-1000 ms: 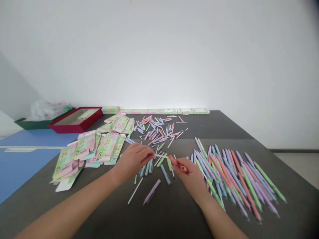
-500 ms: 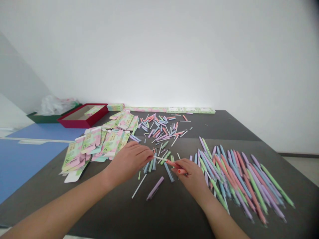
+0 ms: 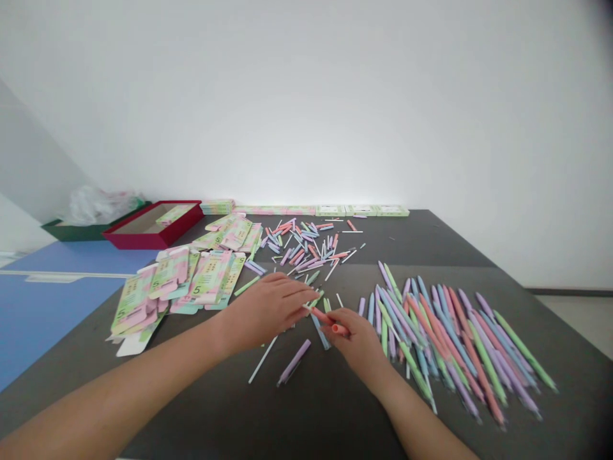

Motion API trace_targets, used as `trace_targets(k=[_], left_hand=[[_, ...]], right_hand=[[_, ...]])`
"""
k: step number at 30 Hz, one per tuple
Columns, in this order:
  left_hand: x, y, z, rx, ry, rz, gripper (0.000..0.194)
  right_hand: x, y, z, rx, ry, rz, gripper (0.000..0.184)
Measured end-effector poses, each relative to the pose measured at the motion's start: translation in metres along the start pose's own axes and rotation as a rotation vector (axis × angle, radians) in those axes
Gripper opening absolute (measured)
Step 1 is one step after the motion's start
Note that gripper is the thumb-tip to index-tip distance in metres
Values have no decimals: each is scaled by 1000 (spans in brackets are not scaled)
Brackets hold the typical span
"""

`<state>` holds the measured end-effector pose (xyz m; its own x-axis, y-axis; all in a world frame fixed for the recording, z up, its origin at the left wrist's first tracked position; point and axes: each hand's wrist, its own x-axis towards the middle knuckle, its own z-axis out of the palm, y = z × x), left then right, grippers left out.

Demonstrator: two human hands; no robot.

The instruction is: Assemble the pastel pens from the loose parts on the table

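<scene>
My left hand (image 3: 268,310) pinches a thin white pen refill (image 3: 308,308), of which only a short stretch shows. The refill's other end meets an orange pen barrel (image 3: 322,315) in the closed fingers of my right hand (image 3: 358,342). A second orange tube-shaped pen part (image 3: 340,329), its round open end facing me, is also in the right hand. Below the hands lie a purple pen part with a clip (image 3: 294,362) and a loose white refill (image 3: 263,359). A blue pen part (image 3: 320,332) lies just beyond the right fingertips, partly hidden.
Many pastel pens (image 3: 445,345) lie heaped at the right. Flattened printed cartons (image 3: 211,278) cover the table's left. Mixed short pen parts (image 3: 306,243) are scattered mid-table. A red box (image 3: 143,239), a green tray (image 3: 71,232) and a row of small boxes (image 3: 330,210) are farther back.
My left hand has moved right, close to my right hand. Less of the white refill shows between the left fingers and the orange barrel. The right hand has shifted only slightly.
</scene>
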<state>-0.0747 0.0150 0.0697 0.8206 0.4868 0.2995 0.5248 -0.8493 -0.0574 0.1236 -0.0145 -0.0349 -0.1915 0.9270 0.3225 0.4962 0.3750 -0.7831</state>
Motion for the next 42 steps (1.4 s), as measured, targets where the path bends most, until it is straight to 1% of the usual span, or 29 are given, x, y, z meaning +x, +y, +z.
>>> trace_targets(k=[2,3,5,6,8,9,11,13,14,17,18,19,21,22,23,24,25,26,27,28,30,32,35,42], left_hand=[[2,-5,-2,-91,122,-95,31],[5,-8,0,-135,189,-167,32],[11,-18,13,-212,296,-331,27],[16,-24,23,-242,328,-407,23],[27,-34,45,-294,313,-494,19],[33,-38,55,-351,315,-530,19],[43,-41,70,-488,362,-598,23],[53,-38,76,-591,401,-626,25],[56,-35,76,-623,402,-624,25],[62,-26,73,-709,347,-588,25],[63,-24,73,-761,346,-574,27],[63,-23,73,-820,367,-561,30],[61,-26,77,-912,471,-553,38],[60,-29,80,-906,528,-578,41],[59,-34,84,-832,537,-619,43],[58,-39,89,-714,498,-665,43],[57,-45,95,-564,408,-708,40],[57,-50,103,-396,255,-715,36],[56,-55,110,-323,154,-698,29],[56,-59,118,-285,82,-678,23],[56,-64,133,-246,-17,-652,14],[57,-64,144,-194,-83,-654,12],[59,-61,152,-119,-135,-673,14],[63,-65,150,-32,-174,-702,17]], right_hand=[[1,-1,-2,32,10,41,9],[1,-1,-2,47,19,62,11],[2,0,-4,70,42,109,15],[2,1,-5,76,60,134,17],[3,4,-7,82,99,178,21],[4,5,-8,87,110,199,23],[7,9,-10,110,114,248,26],[8,11,-11,154,114,303,28],[9,12,-12,179,117,326,29],[9,13,-12,253,143,350,31],[9,13,-11,278,148,353,32],[9,12,-10,304,154,358,32],[8,12,-9,356,181,368,33],[7,12,-8,382,200,372,34],[7,13,-8,405,220,374,34],[7,14,-7,425,239,376,33],[8,15,-6,443,255,378,33],[8,16,-6,456,272,381,33],[8,17,-5,465,287,385,33],[9,19,-5,469,302,388,33],[9,21,-5,471,326,390,33],[9,22,-5,467,341,395,33],[9,21,-6,469,341,398,34],[9,16,-8,477,333,406,34]])
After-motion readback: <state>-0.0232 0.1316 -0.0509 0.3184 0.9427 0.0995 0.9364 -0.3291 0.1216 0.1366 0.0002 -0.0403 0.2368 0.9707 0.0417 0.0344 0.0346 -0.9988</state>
